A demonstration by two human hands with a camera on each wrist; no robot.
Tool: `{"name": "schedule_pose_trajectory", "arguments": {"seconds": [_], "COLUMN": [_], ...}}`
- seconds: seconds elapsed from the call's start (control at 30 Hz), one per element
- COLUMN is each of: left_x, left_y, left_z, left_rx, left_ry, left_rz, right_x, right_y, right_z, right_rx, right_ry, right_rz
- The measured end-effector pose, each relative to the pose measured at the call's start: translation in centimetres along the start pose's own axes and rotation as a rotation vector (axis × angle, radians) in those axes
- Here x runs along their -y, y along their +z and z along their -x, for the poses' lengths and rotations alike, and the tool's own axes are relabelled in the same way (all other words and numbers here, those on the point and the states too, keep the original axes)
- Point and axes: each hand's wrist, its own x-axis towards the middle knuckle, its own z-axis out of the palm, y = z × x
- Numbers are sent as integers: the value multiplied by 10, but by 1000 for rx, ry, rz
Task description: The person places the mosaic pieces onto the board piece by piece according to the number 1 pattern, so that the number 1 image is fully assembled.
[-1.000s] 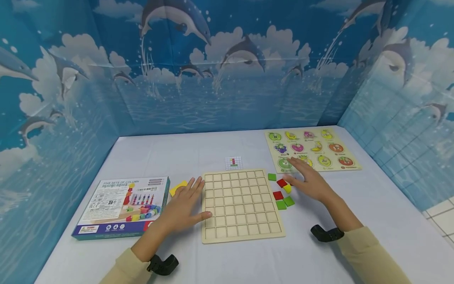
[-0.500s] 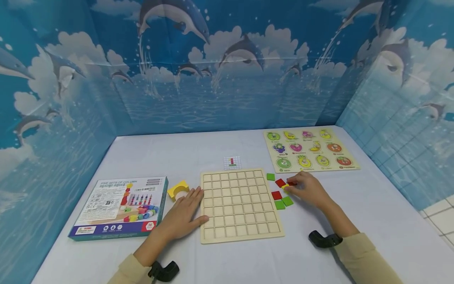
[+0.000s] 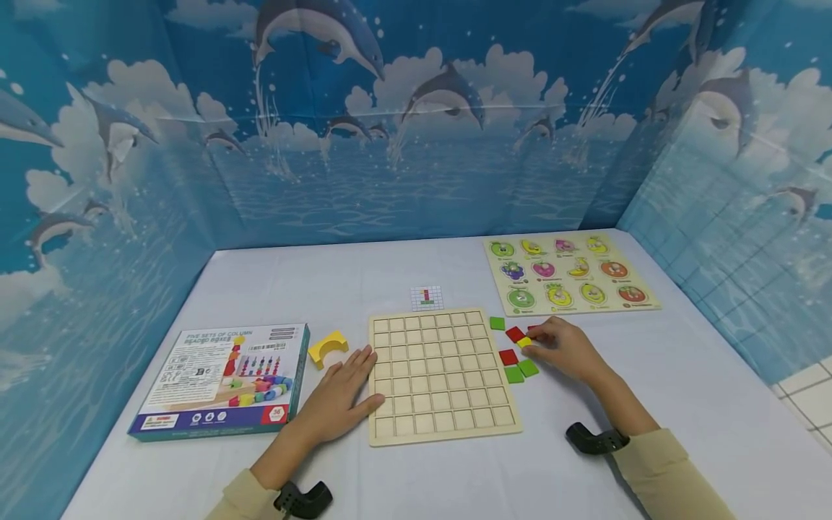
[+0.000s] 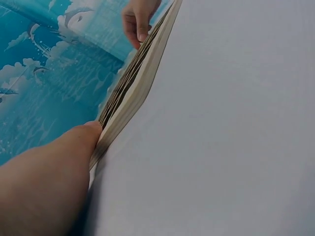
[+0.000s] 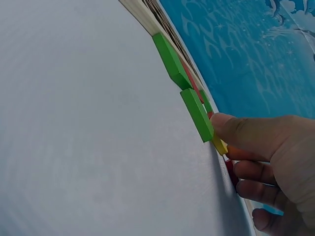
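We are watching the right grip (image 3: 564, 350) pinching the yellow tile (image 3: 523, 342) on the desk (image 3: 429, 484), right of the board (image 3: 442, 375), with red tiles (image 3: 509, 357) and green tiles (image 3: 529, 368) lying close by. The left grip (image 3: 338, 397) is resting against the board's left edge, fingers extended; we are noting a yellow arch (image 3: 333, 339) between it and the box (image 3: 221, 383).
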Motion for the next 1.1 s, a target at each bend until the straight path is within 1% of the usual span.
{"name": "schedule_pose_trajectory", "arguments": {"seconds": [0.27, 0.57, 0.9, 1.1], "left_x": [1, 1, 1, 1], "left_y": [2, 2, 1, 0], "left_z": [0, -1, 0, -1], "left_rx": [-3, -1, -4, 3], "left_ry": [-6, -15, -22, -26], "left_rz": [7, 3, 6, 10], "right_x": [4, 7, 9, 17], "right_y": [0, 1, 2, 3], "right_z": [2, 3, 0, -6], "right_rx": [-15, -27, -9, 18], "right_ry": [11, -38, -37, -31], "right_rz": [-60, -100, -150, -174]}}
